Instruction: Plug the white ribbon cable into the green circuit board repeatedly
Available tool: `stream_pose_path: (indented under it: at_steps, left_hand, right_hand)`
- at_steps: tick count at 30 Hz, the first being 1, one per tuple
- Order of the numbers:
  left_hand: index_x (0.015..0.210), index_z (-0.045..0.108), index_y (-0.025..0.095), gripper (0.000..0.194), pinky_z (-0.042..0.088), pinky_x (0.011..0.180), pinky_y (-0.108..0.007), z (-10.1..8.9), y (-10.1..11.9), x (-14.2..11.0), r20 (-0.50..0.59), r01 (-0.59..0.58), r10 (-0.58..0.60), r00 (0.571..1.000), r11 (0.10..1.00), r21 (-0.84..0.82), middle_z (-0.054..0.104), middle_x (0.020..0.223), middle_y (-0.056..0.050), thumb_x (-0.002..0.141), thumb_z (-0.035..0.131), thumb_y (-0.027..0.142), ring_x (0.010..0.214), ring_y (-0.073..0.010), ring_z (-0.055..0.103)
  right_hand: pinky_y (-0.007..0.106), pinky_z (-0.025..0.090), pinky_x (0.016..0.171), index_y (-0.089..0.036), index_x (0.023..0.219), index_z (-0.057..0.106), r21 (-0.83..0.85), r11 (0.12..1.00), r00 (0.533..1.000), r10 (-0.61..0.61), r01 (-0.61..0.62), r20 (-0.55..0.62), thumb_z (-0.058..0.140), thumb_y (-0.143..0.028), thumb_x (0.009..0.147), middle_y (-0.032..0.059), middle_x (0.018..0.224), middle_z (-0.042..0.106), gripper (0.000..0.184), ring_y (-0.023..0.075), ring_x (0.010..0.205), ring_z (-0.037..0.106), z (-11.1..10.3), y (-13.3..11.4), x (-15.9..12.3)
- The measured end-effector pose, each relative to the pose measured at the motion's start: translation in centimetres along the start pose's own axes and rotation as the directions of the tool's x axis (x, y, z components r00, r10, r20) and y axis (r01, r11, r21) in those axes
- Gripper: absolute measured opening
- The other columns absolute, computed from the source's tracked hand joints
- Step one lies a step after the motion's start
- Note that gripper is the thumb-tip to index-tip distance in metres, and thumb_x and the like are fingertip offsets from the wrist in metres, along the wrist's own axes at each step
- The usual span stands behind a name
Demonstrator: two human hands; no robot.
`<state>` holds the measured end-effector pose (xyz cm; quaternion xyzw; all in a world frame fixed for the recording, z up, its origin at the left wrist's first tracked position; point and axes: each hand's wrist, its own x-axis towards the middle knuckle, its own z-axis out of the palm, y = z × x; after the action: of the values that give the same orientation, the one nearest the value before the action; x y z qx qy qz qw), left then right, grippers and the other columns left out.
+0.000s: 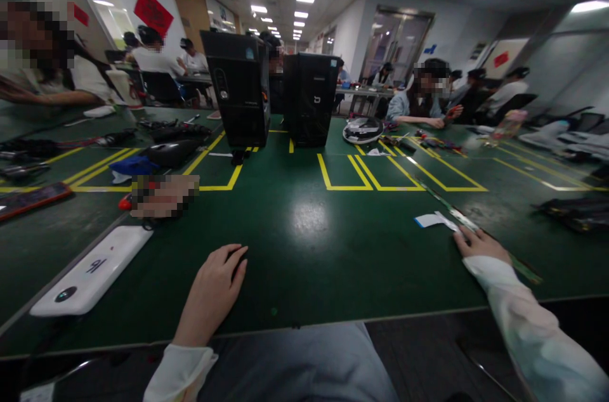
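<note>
A long, thin green circuit board strip lies slantwise on the green table at the right, with a white flat ribbon cable at its side. My right hand is over the middle of the strip, its fingers closed on it and covering part of it. The ribbon cable's near end meets my fingertips. On the left, my left hand rests near the table's front edge, fingers loosely bent and apart, holding nothing. A white power bank-like block, marked with a handwritten number, lies to its left.
Two black computer towers stand at the back middle. Yellow tape marks boxes on the table. A coiled black-and-white bundle and loose parts lie behind. Dark parts sit far right. Other people work around.
</note>
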<state>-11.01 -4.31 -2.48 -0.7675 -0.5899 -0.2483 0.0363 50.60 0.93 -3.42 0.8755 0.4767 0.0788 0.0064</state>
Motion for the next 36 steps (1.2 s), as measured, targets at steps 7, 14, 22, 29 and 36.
stream_pose_path:
  at_steps: [7,14,22,29,36]
  left_hand:
    - [0.115,0.064,0.017,0.038,0.047,0.094,-0.044,0.0,-0.1,0.0,-0.020,0.009,-0.010,1.000,1.000,-0.025,0.062,0.115,-0.013,0.093,0.040,0.037,0.107,-0.0261,0.058]
    - [0.114,0.064,0.018,0.037,0.048,0.093,-0.045,-0.1,-0.1,0.2,-0.012,0.019,-0.019,1.000,0.999,-0.027,0.062,0.114,-0.012,0.093,0.040,0.037,0.106,-0.0265,0.057]
    - [0.116,0.063,0.016,0.038,0.047,0.094,-0.043,-0.1,0.0,0.2,0.005,0.021,-0.021,1.000,1.000,-0.014,0.061,0.116,-0.013,0.093,0.040,0.036,0.107,-0.0262,0.057]
    - [0.115,0.063,0.016,0.037,0.047,0.094,-0.044,-0.1,0.0,0.2,-0.001,0.025,-0.025,1.000,0.999,-0.024,0.062,0.115,-0.013,0.093,0.040,0.036,0.107,-0.0263,0.057]
    - [0.114,0.064,0.017,0.038,0.047,0.094,-0.043,-0.1,0.0,0.3,-0.010,0.037,-0.038,0.999,0.998,-0.042,0.062,0.115,-0.013,0.093,0.040,0.036,0.107,-0.0264,0.057]
  right_hand:
    - [0.058,0.031,0.099,-0.019,0.140,0.046,0.118,0.986,0.993,0.120,-0.117,-0.012,0.024,-0.058,0.091,0.0212,0.143,0.040,0.066,0.0401,0.129,0.038,-1.4,-2.4,0.5]
    - [0.062,0.032,0.093,-0.020,0.127,0.058,0.190,0.977,0.990,0.116,-0.097,-0.086,0.033,-0.056,0.088,0.0244,0.133,0.048,0.058,0.0421,0.122,0.043,-0.8,-2.5,1.2]
    - [0.060,0.033,0.096,-0.014,0.123,0.060,0.150,0.986,0.992,0.093,-0.079,-0.085,0.032,-0.055,0.089,0.0244,0.139,0.043,0.060,0.0416,0.127,0.038,-0.9,-2.3,1.2]
    - [0.045,0.039,0.101,-0.010,0.117,0.065,0.094,0.969,0.955,-0.205,0.229,-0.213,0.039,-0.037,0.089,0.0178,0.131,0.055,0.047,0.0321,0.124,0.047,0.1,-3.7,2.0]
    - [0.047,0.046,0.094,-0.013,0.108,0.068,0.266,0.774,0.805,-0.476,0.574,-0.354,0.043,-0.030,0.084,0.0169,0.114,0.066,0.038,0.0294,0.108,0.059,-0.5,-11.2,1.7]
